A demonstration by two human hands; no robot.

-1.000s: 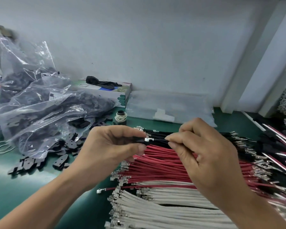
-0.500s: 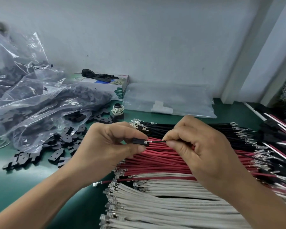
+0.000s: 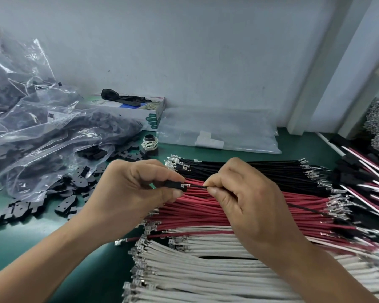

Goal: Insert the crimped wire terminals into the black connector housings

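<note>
Left hand point(image 3: 127, 193) pinches housing point(image 3: 175, 185), right hand point(image 3: 245, 200) pinches black wire point(image 3: 197, 187); terminal point(image 3: 186, 185) partly in. Piles of wires point(image 3: 206, 270) left on worktop point(image 3: 13, 241).

Black wires point(image 3: 249, 169), red wires point(image 3: 195, 212) and white wires point(image 3: 206, 272) lie on a green table point(image 3: 31, 237).

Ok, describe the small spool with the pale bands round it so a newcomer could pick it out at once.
Start at the green-and-white box against the back wall. Just in front of its right corner, on the green bench, stands the spool, between the bags of black housings and the flat clear bag. It is the only round upright thing there, dark-cored and wrapped in whitish bands.
</note>
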